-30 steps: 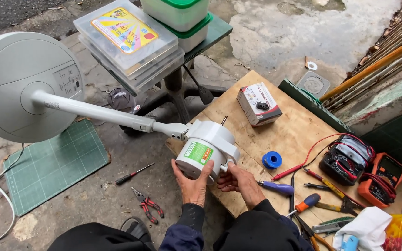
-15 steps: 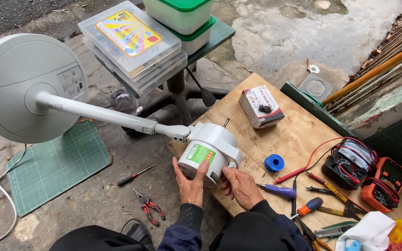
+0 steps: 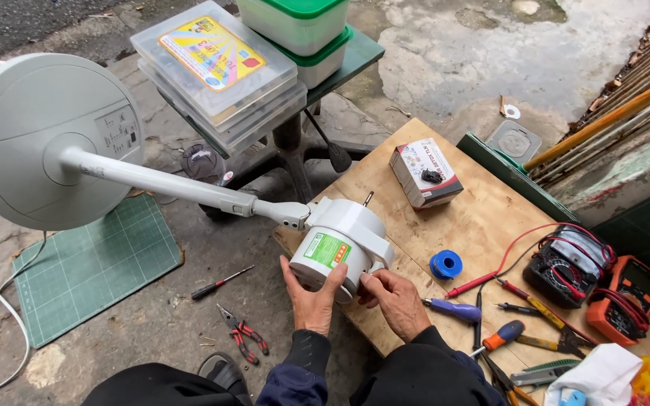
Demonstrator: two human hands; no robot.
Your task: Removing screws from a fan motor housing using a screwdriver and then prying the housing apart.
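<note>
Both hands on the fan motor
Left hand (image 3: 311, 299) cups the white motor housing (image 3: 340, 244) from below; right hand (image 3: 394, 299) pinches its lower right edge.

Dark long sleeves, left cuff perhaps navy, dark trousers, bare hands

Blue tape roll (image 3: 445, 265), small box (image 3: 425, 174), multimeters (image 3: 570, 263) on wooden board (image 3: 483, 210); pliers (image 3: 244, 334), green mat (image 3: 93, 267) on ground.
</note>
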